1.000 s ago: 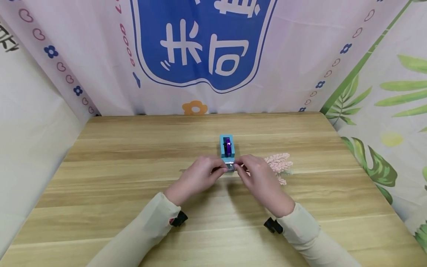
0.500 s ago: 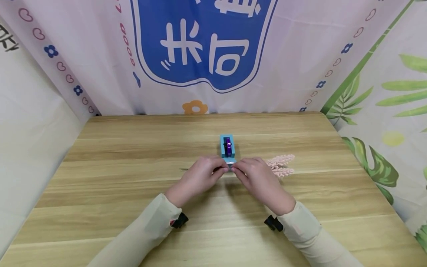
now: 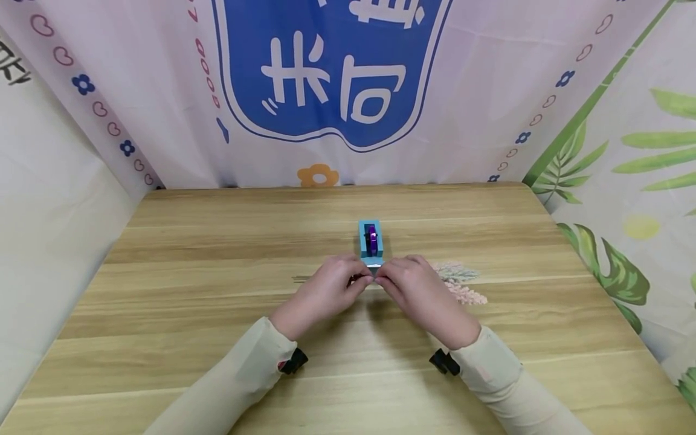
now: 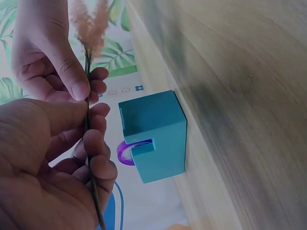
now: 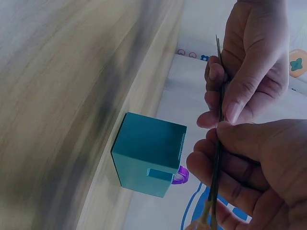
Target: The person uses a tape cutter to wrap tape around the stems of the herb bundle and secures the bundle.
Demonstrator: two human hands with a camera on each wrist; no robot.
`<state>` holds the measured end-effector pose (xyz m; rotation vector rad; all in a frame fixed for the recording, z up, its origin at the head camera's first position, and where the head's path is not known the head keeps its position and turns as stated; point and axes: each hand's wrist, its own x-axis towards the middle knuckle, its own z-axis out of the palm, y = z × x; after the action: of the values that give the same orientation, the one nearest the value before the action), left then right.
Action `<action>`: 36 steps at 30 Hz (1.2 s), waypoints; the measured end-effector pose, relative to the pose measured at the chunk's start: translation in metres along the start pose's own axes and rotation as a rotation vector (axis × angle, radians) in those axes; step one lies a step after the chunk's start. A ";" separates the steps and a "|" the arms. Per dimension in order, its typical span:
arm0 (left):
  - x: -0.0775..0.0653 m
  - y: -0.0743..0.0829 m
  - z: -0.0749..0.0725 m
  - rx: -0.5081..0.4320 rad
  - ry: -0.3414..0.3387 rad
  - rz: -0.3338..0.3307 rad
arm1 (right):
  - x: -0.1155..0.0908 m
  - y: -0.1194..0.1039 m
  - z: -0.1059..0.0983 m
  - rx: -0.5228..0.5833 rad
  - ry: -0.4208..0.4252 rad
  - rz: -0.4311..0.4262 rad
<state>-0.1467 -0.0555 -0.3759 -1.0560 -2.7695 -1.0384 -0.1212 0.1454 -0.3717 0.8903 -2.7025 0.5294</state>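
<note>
Both hands pinch the thin dark stems (image 4: 94, 191) of a small bunch of flowers, thumbs meeting close together. From beyond my right hand (image 3: 421, 296), the pink and grey-green flower heads (image 3: 466, 293) stick out to the right. My left hand (image 3: 326, 290) holds the stems nearer their bare ends (image 3: 300, 279). Just behind the fingertips stands a blue tape dispenser (image 3: 363, 248) with a purple tape roll (image 3: 372, 240) in it; its front part is partly covered by the fingers. Whether any tape lies round the stems cannot be made out.
The wooden table (image 3: 190, 290) reaches back to a white printed curtain (image 3: 179, 121) with a blue sign. Leaf-printed cloth (image 3: 625, 181) hangs on the right. Black wrist cameras sit at both cuffs.
My right hand has come slightly left, so the fingertips now meet. The flower heads have turned: the grey-green sprig is now at the back and pink ones show in front.
</note>
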 end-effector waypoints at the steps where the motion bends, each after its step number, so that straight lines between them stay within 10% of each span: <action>1: 0.000 0.001 0.000 -0.003 -0.003 -0.002 | 0.000 0.000 0.000 -0.003 0.004 -0.002; 22: 0.000 0.002 0.005 -0.010 0.003 -0.060 | -0.001 0.004 0.001 -0.041 0.017 -0.043; 36: -0.005 -0.002 0.010 -0.034 0.006 -0.139 | -0.002 0.005 -0.003 -0.095 -0.116 0.050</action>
<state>-0.1418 -0.0537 -0.3854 -0.8732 -2.8658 -1.1047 -0.1222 0.1515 -0.3709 0.8549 -2.8340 0.3660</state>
